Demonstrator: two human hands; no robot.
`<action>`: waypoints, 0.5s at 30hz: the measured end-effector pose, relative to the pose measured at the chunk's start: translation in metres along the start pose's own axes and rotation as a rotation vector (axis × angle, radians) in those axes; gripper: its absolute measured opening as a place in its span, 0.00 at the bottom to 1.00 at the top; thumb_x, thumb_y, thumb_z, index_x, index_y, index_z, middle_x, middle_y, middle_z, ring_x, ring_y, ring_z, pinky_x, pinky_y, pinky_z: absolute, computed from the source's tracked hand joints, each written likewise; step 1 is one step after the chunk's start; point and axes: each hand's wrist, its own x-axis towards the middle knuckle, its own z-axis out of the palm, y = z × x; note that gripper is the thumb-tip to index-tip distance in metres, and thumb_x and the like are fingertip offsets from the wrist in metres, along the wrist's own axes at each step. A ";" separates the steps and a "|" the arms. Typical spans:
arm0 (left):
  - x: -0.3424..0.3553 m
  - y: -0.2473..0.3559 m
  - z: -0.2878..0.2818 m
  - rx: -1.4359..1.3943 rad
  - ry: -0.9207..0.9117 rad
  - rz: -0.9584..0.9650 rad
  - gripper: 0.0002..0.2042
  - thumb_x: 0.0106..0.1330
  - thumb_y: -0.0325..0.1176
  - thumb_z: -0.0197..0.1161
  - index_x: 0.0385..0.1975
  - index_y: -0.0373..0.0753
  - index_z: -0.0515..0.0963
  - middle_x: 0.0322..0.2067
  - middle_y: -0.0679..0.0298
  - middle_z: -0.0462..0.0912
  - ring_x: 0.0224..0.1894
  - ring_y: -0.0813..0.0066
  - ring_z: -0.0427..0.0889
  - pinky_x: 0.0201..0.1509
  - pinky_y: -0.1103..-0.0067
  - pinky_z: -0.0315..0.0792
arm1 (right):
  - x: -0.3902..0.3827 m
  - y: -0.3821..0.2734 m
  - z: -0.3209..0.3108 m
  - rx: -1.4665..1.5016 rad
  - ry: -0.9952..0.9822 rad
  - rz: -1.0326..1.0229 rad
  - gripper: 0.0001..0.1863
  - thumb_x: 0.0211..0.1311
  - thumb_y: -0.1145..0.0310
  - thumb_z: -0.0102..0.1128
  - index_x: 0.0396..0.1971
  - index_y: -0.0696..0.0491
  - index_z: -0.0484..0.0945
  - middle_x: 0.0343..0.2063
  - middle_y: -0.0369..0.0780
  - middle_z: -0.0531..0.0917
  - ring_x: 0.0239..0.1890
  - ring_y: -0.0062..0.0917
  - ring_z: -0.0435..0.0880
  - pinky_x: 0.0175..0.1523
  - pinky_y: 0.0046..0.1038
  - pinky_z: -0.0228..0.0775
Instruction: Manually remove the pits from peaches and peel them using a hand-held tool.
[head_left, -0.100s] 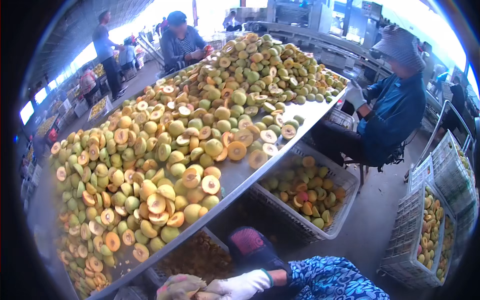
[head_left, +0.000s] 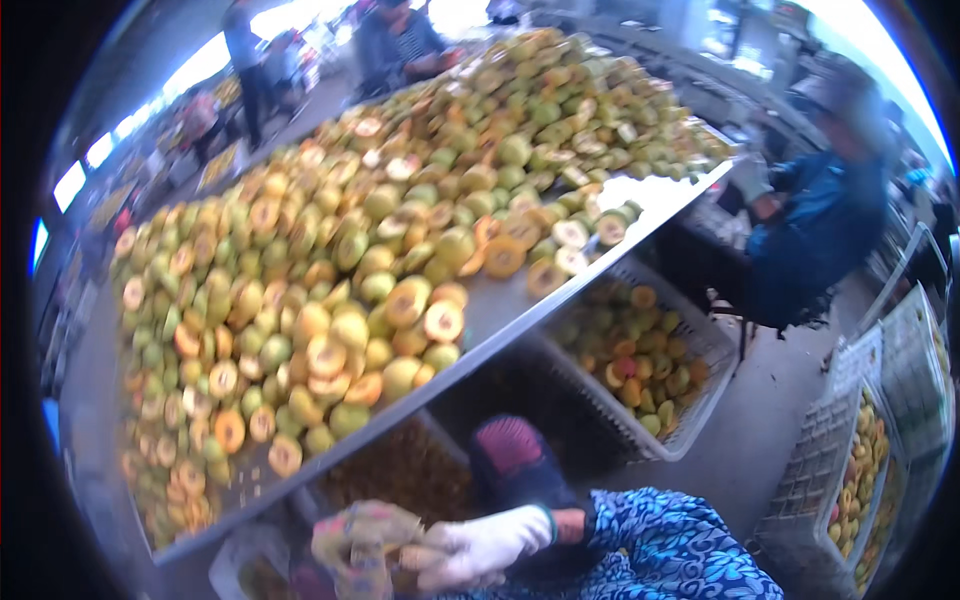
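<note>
My right hand (head_left: 490, 545), in a white glove with a green cuff edge, is low in the picture with its fingers curled. Right beside it, my left hand (head_left: 362, 548) wears a stained, worn glove and looks closed too. The hands meet over something small and brownish between them; blur hides what it is. Just beyond them lies a bin of brown bits (head_left: 405, 468) under the table edge. Heaped on the metal table (head_left: 495, 310) are many halved and whole yellow-green fruits (head_left: 345, 330), some cut faces showing a brown centre.
A white crate of fruit (head_left: 690, 425) stands under the table's right side. Stacked crates (head_left: 800, 485) stand at far right. A person in blue (head_left: 815, 230) sits across the right corner; another person (head_left: 400, 45) is at the far side. Dark cloth with a pink patch (head_left: 510, 445) rises beside my hands.
The view has tilted and blurred, so the table and crates appear shifted right and mostly upward. My hands stay together and show slightly higher in the picture.
</note>
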 end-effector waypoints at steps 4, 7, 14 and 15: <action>0.035 0.027 -0.001 -0.078 0.114 -0.122 0.28 0.68 0.55 0.57 0.20 0.32 0.80 0.22 0.53 0.83 0.26 0.62 0.82 0.28 0.72 0.77 | 0.015 -0.019 0.000 0.536 -0.100 0.174 0.14 0.72 0.55 0.52 0.26 0.40 0.63 0.13 0.24 0.63 0.10 0.08 0.61 0.14 0.13 0.50; 0.032 0.027 -0.002 -0.111 0.226 -0.199 0.37 0.72 0.61 0.44 0.17 0.31 0.79 0.19 0.53 0.81 0.21 0.65 0.79 0.25 0.76 0.73 | 0.030 -0.003 0.006 0.762 -0.088 0.145 0.14 0.71 0.54 0.54 0.32 0.47 0.67 0.14 0.26 0.64 0.10 0.09 0.61 0.12 0.13 0.50; -0.002 0.014 -0.026 -0.609 0.552 -0.487 0.27 0.74 0.55 0.47 0.34 0.32 0.77 0.27 0.55 0.81 0.23 0.68 0.81 0.27 0.76 0.78 | 0.064 -0.008 0.014 0.519 -0.129 0.157 0.17 0.68 0.53 0.57 0.31 0.50 0.68 0.13 0.28 0.66 0.11 0.10 0.63 0.14 0.15 0.54; -0.004 0.013 -0.034 -0.468 0.698 -0.487 0.25 0.75 0.52 0.47 0.34 0.32 0.78 0.27 0.55 0.83 0.23 0.69 0.82 0.29 0.76 0.78 | 0.066 -0.010 0.013 0.428 -0.064 0.154 0.15 0.69 0.54 0.56 0.31 0.50 0.68 0.13 0.28 0.66 0.12 0.10 0.64 0.15 0.15 0.55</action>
